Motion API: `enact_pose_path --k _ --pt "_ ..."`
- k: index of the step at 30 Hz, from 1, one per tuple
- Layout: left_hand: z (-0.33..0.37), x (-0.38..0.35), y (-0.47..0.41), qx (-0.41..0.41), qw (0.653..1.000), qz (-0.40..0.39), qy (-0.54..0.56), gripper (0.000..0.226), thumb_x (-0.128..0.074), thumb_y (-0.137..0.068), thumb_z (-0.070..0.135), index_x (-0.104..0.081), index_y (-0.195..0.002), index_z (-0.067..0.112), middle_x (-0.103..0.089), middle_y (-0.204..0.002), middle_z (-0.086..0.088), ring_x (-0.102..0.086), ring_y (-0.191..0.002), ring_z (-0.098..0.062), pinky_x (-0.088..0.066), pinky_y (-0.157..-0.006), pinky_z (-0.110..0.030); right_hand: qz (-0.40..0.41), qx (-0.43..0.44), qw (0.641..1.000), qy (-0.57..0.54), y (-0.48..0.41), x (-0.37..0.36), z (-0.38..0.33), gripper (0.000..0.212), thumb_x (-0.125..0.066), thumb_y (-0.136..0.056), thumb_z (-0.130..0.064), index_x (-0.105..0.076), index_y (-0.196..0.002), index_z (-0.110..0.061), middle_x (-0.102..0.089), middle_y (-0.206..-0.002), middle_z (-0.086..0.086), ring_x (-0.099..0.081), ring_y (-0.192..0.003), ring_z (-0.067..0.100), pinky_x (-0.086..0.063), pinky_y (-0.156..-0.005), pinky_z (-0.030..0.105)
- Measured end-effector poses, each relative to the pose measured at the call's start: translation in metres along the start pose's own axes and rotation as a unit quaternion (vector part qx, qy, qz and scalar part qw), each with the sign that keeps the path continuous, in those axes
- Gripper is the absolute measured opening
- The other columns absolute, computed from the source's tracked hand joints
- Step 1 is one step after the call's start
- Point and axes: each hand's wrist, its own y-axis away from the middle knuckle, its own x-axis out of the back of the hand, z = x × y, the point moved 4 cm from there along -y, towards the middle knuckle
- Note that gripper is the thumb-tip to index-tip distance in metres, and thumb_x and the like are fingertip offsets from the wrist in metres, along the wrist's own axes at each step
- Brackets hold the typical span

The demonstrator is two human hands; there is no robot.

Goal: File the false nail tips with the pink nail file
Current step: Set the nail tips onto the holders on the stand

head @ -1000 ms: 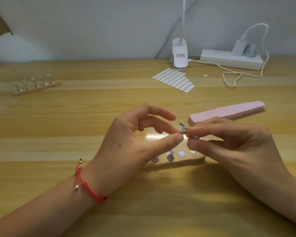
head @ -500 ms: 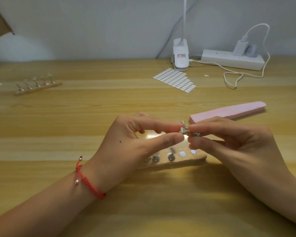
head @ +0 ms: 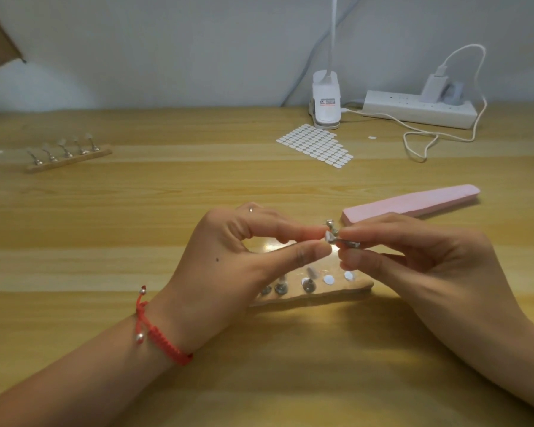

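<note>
At frame centre, the left hand (head: 228,260) and right hand (head: 413,260) pinch a small silver metal nail-tip stand (head: 336,237) together above the wooden holder block (head: 336,292). Behind, the long pink nail file (head: 413,203) lies untouched on the table (head: 167,204).

Your left hand (head: 228,266) and right hand (head: 413,260) meet at frame centre | wooden stand (head: 336,292) on the table (head: 167,211) just below them | nail file (head: 413,201) right of centre, behind your right hand | second stand (head: 68,157) upper left | sticker sheet (head: 316,146), lamp base (head: 326,103), power strip (head: 420,109) upper right
</note>
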Motion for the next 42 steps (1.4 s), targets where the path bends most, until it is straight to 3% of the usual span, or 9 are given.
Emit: enact_pose_path --k 5,9,19,23,27,30,33,39,42 --pt "-0.0019 0.0035 0.0003 -0.003 0.998 0.034 -0.044 0.024 -0.084 -0.054 0.047 -0.073 -0.072 0.038 -0.073 -0.082 0.01 -0.064 -0.083 -0.008 -0.04 -0.07 -0.017 -0.004 0.002 1.0 -0.013 -0.0006 -0.0008 -0.0002 0.025 -0.074 -0.065 -0.022 -0.079 -0.089 -0.023 -0.075 -0.083 -0.001 -0.07 -0.079 0.01 -0.054 -0.07 0.016" --pt "0.0022 0.0005 0.0006 -0.026 1.0 0.005 -0.009 0.027 -0.079 -0.062 0.041 -0.057 -0.076 0.033 -0.074 -0.081 0.013 -0.065 -0.081 -0.003 -0.038 -0.071 -0.009 -0.008 -0.007 1.0 -0.027 -0.0015 0.0001 0.0007 0.023 -0.074 -0.064 -0.017 -0.08 -0.086 -0.024 -0.075 -0.081 -0.002 -0.069 -0.077 0.008 -0.054 -0.069 0.015" --pt "0.0002 0.0023 0.0004 0.011 1.0 0.025 -0.001 0.047 -0.078 -0.057 0.049 -0.043 -0.08 0.027 -0.072 -0.076 0.009 -0.055 -0.075 -0.001 -0.037 -0.067 -0.016 -0.019 -0.03 0.999 -0.04 -0.0016 0.0006 0.0028 0.019 -0.074 -0.066 -0.014 -0.08 -0.085 -0.013 -0.075 -0.086 0.005 -0.07 -0.078 0.013 -0.054 -0.068 0.019" --pt "0.0006 0.0008 0.0002 0.014 1.0 0.025 0.005 0.043 -0.077 -0.058 0.049 -0.044 -0.079 0.031 -0.073 -0.077 0.007 -0.057 -0.075 -0.003 -0.034 -0.073 -0.032 -0.017 -0.03 0.999 -0.034 -0.0015 0.001 0.0035 0.019 -0.075 -0.067 -0.014 -0.08 -0.085 -0.015 -0.075 -0.086 0.002 -0.07 -0.08 0.011 -0.053 -0.067 0.017" --pt "0.0027 0.0017 0.0008 0.003 1.0 0.03 -0.011 0.042 -0.076 -0.058 0.05 -0.042 -0.078 0.036 -0.073 -0.079 0.007 -0.057 -0.078 -0.006 -0.035 -0.072 -0.035 -0.02 -0.025 0.999 -0.032 -0.0017 0.0012 0.0038 0.018 -0.075 -0.069 -0.014 -0.08 -0.086 -0.016 -0.075 -0.087 0.001 -0.07 -0.082 0.011 -0.053 -0.067 0.017" --pt "0.0019 0.001 0.0016 -0.002 0.999 0.034 -0.026 0.043 -0.075 -0.057 0.052 -0.042 -0.078 0.034 -0.073 -0.078 0.008 -0.059 -0.079 -0.006 -0.039 -0.075 -0.025 -0.025 -0.016 0.999 -0.035 -0.0013 0.0012 0.0024 0.016 -0.076 -0.07 -0.015 -0.08 -0.086 -0.013 -0.074 -0.085 0.002 -0.07 -0.08 0.012 -0.053 -0.067 0.016" --pt "0.001 -0.001 0.0026 -0.007 0.999 0.033 -0.029 0.042 -0.074 -0.057 0.051 -0.042 -0.078 0.033 -0.072 -0.077 0.008 -0.06 -0.078 -0.005 -0.038 -0.068 -0.015 -0.023 -0.016 0.999 -0.031 -0.0011 0.0017 0.0024 0.015 -0.076 -0.07 -0.016 -0.079 -0.084 -0.012 -0.074 -0.083 0.003 -0.07 -0.078 0.012 -0.053 -0.067 0.017" --pt "0.0013 -0.0007 0.0036 -0.02 0.998 0.052 -0.033 0.041 -0.076 -0.057 0.05 -0.043 -0.077 0.035 -0.073 -0.076 0.009 -0.06 -0.077 0.0 -0.036 -0.069 -0.007 -0.017 -0.02 0.999 -0.031 -0.001 0.0018 0.0025 0.015 -0.076 -0.068 -0.019 -0.079 -0.08 -0.009 -0.074 -0.08 0.005 -0.07 -0.073 0.013 -0.052 -0.065 0.017" --pt "0.0014 -0.0018 0.0038 -0.031 0.998 0.047 -0.029 0.041 -0.076 -0.059 0.047 -0.042 -0.077 0.033 -0.073 -0.076 0.009 -0.058 -0.075 -0.001 -0.036 -0.069 -0.01 -0.012 -0.018 0.999 -0.029 -0.0007 0.0015 0.002 0.014 -0.075 -0.068 -0.019 -0.079 -0.079 -0.011 -0.073 -0.078 0.006 -0.069 -0.072 0.014 -0.052 -0.064 0.017"
